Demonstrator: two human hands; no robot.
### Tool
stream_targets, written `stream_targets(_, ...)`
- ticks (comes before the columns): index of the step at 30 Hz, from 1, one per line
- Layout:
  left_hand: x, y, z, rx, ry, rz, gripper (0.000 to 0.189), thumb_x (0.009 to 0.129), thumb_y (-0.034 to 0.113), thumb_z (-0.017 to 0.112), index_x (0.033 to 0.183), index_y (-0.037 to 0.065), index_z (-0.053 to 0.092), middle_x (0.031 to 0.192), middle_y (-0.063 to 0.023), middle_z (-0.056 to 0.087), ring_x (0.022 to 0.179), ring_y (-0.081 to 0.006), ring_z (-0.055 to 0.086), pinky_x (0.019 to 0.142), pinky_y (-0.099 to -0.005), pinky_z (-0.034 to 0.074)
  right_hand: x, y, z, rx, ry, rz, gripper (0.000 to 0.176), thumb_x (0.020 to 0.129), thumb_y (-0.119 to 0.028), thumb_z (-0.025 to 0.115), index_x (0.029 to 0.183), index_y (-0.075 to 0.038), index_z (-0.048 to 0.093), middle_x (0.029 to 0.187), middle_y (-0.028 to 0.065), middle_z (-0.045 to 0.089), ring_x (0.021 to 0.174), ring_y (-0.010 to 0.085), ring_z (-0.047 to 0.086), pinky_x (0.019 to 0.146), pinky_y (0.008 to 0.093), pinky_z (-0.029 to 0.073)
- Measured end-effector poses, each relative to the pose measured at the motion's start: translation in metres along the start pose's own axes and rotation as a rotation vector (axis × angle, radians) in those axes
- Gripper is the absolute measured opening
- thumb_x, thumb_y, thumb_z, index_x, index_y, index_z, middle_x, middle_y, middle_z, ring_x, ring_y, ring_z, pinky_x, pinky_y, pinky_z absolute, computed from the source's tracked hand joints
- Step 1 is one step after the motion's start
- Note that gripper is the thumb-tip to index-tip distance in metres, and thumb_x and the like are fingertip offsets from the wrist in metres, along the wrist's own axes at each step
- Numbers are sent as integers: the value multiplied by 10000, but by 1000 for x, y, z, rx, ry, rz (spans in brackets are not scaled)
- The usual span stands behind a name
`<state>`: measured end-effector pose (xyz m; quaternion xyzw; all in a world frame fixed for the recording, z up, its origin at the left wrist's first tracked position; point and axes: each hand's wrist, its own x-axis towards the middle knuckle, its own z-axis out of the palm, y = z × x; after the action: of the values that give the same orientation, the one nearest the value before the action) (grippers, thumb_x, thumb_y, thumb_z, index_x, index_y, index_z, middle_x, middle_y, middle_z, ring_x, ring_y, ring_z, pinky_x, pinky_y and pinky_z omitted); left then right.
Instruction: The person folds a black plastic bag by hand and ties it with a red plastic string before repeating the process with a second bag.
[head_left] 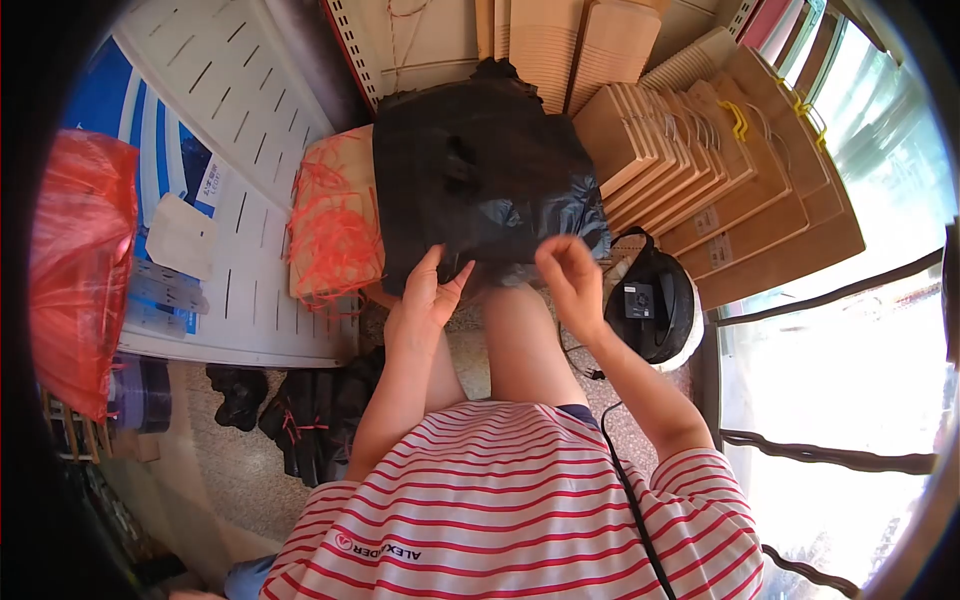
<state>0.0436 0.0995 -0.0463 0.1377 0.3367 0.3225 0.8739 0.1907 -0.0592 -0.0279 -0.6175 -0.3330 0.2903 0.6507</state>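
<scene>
Sheeting of thin, glossy black plastic (pixel 495 175) lies in a broad pile just beyond the person's knees, between a pale bundle covered in shredded red strands (pixel 335 220) and a row of flat, pale wooden boards (pixel 690 165). At its near edge the left hand (pixel 425 295) has thumb and fingers parted, with nothing clearly gripped between them; the right hand (pixel 572 285) curls, thumb near forefinger, but whether a fold of film is pinched there I cannot tell. Film this flimsy probably clings to itself, so working it well likely means rubbing one layer free at the edge, pinching it lightly with the fingertips of both hands, and keeping the pull even so that it does not tear. Of the containers around, a rounded black bag with a strap (pixel 682 305) stands open near the right forearm, a black box-shaped device with a printed label (pixel 637 300) inside it. At far left hangs a translucent red plastic bag (pixel 85 260), its contents unclear; on the floor, a bunched black plastic bag with a red tie (pixel 300 430) hides whatever it may hold.
</scene>
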Motion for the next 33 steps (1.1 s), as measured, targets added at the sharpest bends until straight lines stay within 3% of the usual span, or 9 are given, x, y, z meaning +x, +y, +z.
stream_targets(1, 0, 0, 1, -17, -16, 7, 161, 931, 126, 586, 1063, 37, 612, 1060, -60, 670, 951, -208, 649, 803, -380, 585, -4, 3, -2, -3, 0, 1, 509, 896, -303, 666, 1204, 77, 523, 1201, 224, 580, 1073, 277, 607, 877, 340, 502)
stream_targets(3, 2, -1, 0, -31, -28, 11, 161, 934, 126, 586, 1065, 37, 610, 1059, -60, 670, 948, -207, 650, 804, -376, 584, -12, 6, -5, 479, -242, 638, 569, 899, -455, 633, 1147, 48, 537, 1140, 171, 603, 1018, 252, 616, 823, 335, 515)
stream_targets(6, 5, -1, -2, -61, -35, -4, 154, 938, 129, 584, 1060, 39, 610, 1054, -62, 670, 943, -209, 651, 802, -374, 586, 3, 28, -1, 919, -23, 679, 656, 878, -555, 603, 1151, 37, 524, 1112, 154, 613, 1008, 245, 609, 829, 343, 506)
stream_targets(12, 0, 4, -14, -13, 32, 1, 142, 935, 136, 586, 1045, 50, 612, 1035, -75, 666, 923, -216, 650, 765, -395, 585, 40, 31, -11, 1082, 257, 348, 507, 837, -273, 744, 1237, -56, 522, 1183, 84, 609, 1054, 199, 587, 908, 372, 483)
stream_targets(14, -2, 5, -18, 90, 36, -9, 125, 898, 105, 595, 996, 34, 626, 992, -57, 658, 893, -196, 639, 793, -402, 566, 43, 27, -7, 790, 397, 181, 348, 893, -174, 661, 1201, -47, 562, 1174, 89, 623, 1087, 215, 588, 892, 372, 500)
stream_targets(21, 5, 12, -16, 312, 58, 181, 137, 884, 102, 561, 982, 19, 608, 967, -84, 646, 845, -213, 643, 731, -433, 583, 51, 53, 0, 538, 565, 172, 399, 869, 49, 511, 1266, 1, 514, 1281, 124, 554, 1129, 257, 570, 932, 369, 472)
stream_targets(23, 4, 21, -10, 422, 4, 220, 154, 887, 123, 582, 1013, 37, 602, 975, -68, 654, 863, -212, 652, 708, -445, 578, 50, 68, 3, 4, 504, -82, 547, 817, 136, 448, 1346, -3, 460, 1332, 165, 533, 1203, 325, 535, 993, 364, 426)
stream_targets(30, 9, 34, -12, 625, 27, 220, 172, 876, 134, 577, 1006, 24, 605, 968, -73, 650, 834, -198, 661, 642, -419, 595, 41, 8, 10, -914, 38, -690, 774, 628, 192, 448, 1384, 30, 409, 1411, 243, 421, 1374, 409, 308, 1114, 425, 309)
stream_targets(33, 7, 32, -15, 677, 13, 252, 171, 865, 140, 590, 976, 13, 620, 943, -77, 654, 793, -192, 664, 618, -401, 600, 41, 4, 19, -888, 28, -664, 782, 620, 194, 456, 1384, 36, 404, 1414, 242, 419, 1376, 425, 295, 1115, 436, 308)
